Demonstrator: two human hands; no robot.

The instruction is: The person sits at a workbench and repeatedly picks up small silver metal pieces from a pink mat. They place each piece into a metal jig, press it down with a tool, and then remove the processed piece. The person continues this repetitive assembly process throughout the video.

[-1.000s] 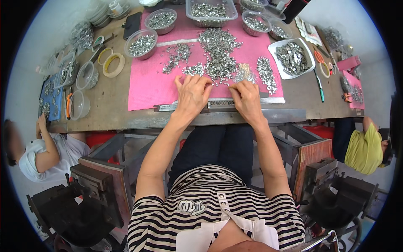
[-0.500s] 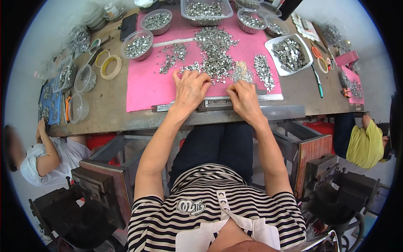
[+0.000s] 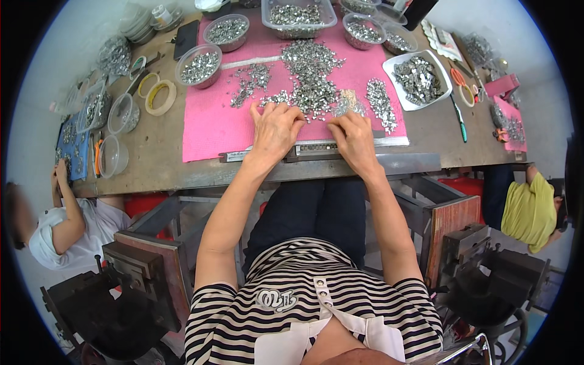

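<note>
In the head view, both hands lie flat, palms down, on a pink mat that covers the middle of a brown worktable. The left hand rests near the mat's front edge with its fingers spread and stretched toward a big loose pile of small metal parts; its fingertips touch the nearest pieces, and it grips nothing. The right hand lies just beside it, also close to the front edge, fingers extended and pressing on scattered pieces; whether a piece is pinched under the fingertips cannot be told. Between the two hands, along the mat's front edge, lies a narrow metal rail.

The pile runs from the mat's middle toward its far edge. A smaller strip of parts lies near the mat's right edge, and another scatter sits left of the main pile. At the far edge stand a clear rectangular tub and round clear bowls filled with the same parts. A white tray of parts sits just off the mat's right edge. Two tape rolls lie on the table's left part, near empty clear cups.

A person in a white shirt sits at the left end of the table, another in a yellow shirt at the right end.
</note>
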